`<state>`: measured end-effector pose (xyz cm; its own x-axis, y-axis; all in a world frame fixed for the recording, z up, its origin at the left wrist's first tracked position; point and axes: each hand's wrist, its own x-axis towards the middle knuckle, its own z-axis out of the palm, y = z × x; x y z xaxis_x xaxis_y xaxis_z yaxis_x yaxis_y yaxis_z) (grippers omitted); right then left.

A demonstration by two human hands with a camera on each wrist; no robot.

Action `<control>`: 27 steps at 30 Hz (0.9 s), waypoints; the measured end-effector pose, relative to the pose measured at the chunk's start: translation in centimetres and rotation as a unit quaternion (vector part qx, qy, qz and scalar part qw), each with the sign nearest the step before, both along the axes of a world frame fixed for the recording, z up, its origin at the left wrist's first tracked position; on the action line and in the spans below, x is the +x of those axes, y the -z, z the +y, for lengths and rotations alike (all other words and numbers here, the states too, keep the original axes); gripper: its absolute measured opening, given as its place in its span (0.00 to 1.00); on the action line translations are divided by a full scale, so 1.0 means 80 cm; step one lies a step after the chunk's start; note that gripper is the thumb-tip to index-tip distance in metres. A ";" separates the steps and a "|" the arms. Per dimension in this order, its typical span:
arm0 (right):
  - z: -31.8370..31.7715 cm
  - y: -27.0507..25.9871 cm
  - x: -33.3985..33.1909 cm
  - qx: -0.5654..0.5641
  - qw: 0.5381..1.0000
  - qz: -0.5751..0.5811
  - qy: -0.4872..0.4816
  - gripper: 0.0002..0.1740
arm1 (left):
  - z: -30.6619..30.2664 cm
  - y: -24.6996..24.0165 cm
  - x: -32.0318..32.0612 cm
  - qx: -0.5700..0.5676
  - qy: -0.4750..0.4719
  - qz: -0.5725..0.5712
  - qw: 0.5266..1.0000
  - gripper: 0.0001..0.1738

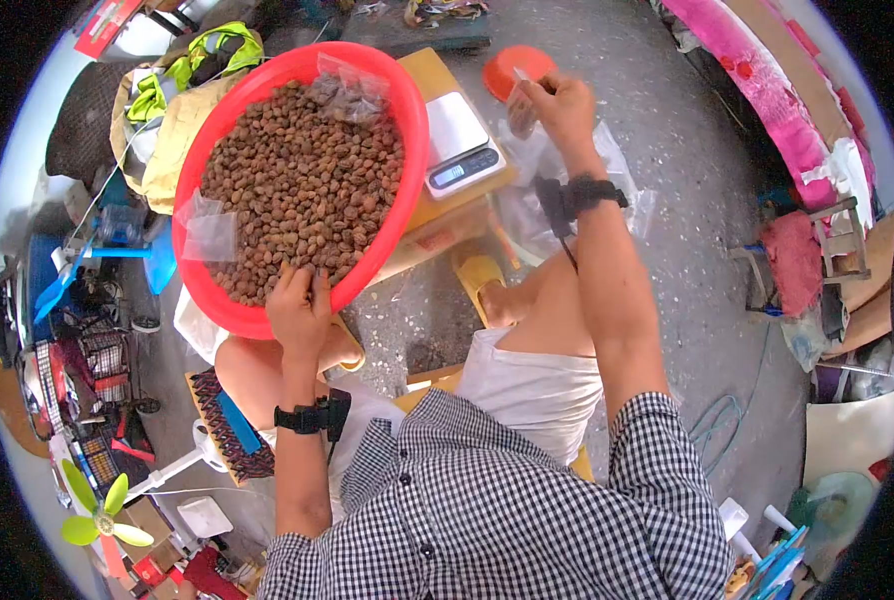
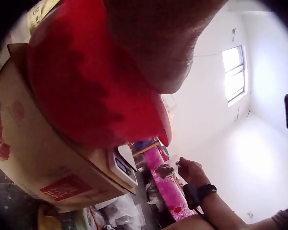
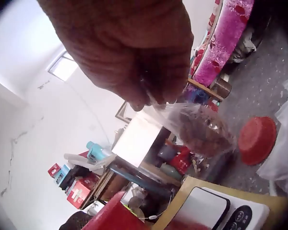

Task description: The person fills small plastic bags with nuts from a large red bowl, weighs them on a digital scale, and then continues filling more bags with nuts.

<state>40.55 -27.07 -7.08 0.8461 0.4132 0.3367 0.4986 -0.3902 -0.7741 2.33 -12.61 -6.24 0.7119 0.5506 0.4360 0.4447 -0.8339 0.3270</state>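
Note:
A large red basin point(image 1: 417, 130) holds many small, round, brown wrinkled pieces point(image 1: 307, 170) that look like dried fruits or nuts. My left hand point(image 1: 300, 308) is over its near rim, fingertips down among the pieces; whether they grip any I cannot tell. In the left wrist view the basin's outer wall point(image 2: 101, 81) hides those fingers. My right hand point(image 1: 567, 112) is raised at the right and pinches the top of a clear plastic bag point(image 3: 206, 129). Brown pieces fill the lower part of this bag, which hangs beyond the scale point(image 1: 465, 165).
The scale sits on a cardboard box point(image 2: 62, 167) beside the basin. An orange-red bowl point(image 1: 517, 70) stands on the floor beyond, near loose clear plastic bags point(image 1: 607, 165). Small bags of pieces point(image 1: 352, 90) and a flat clear bag point(image 1: 210, 235) lie in the basin.

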 end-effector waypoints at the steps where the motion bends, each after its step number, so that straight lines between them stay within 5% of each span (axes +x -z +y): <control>1: 0.009 0.020 0.007 0.028 1.000 0.006 -0.010 0.15 | -0.001 -0.002 0.002 0.005 -0.002 -0.001 1.000 0.11; 4: 0.037 0.055 0.007 0.098 0.991 0.079 -0.055 0.18 | -0.002 -0.009 -0.003 -0.079 -0.047 0.082 0.992 0.12; 10: 0.082 0.045 -0.020 0.276 0.905 0.275 -0.171 0.13 | 0.001 0.002 0.000 -0.010 0.001 0.008 1.000 0.10; 17: 0.095 0.119 0.015 -0.026 0.972 0.221 -0.079 0.17 | 0.000 -0.003 -0.001 -0.026 -0.012 0.032 0.999 0.09; 23: 0.096 0.168 0.047 0.028 0.988 0.151 -0.012 0.16 | 0.000 -0.001 -0.004 -0.060 -0.016 0.042 0.997 0.08; 27: 0.081 0.165 0.072 0.026 0.970 0.234 0.054 0.18 | -0.002 -0.004 -0.002 -0.041 -0.021 0.042 0.998 0.08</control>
<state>46.31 -20.62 -20.25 0.9487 0.3068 -0.0770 0.0461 -0.3750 -0.9259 2.14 -12.73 -5.89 0.7202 0.6113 0.3280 0.5069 -0.7865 0.3527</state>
